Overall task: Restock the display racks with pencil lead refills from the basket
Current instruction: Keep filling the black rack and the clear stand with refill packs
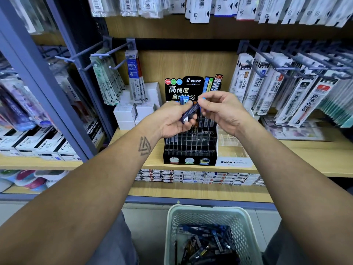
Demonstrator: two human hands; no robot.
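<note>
Left hand [176,119] clamps blue refill cases [189,111]; right hand [221,109] fingers pinch one: read grade, match slot in Pilot rack [191,146].

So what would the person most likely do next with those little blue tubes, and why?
Probably lower one blue lead refill into an open slot of the black Pilot rack. The left hand holds a few, the right hand pinches one end, and most slots look unfilled.

This is a stationery shop — wooden shelves [210,170] carry boxed stock, metal hooks [107,54] hold packed pen refills [137,81], and a branded display rack [191,146] stands between them.
</note>
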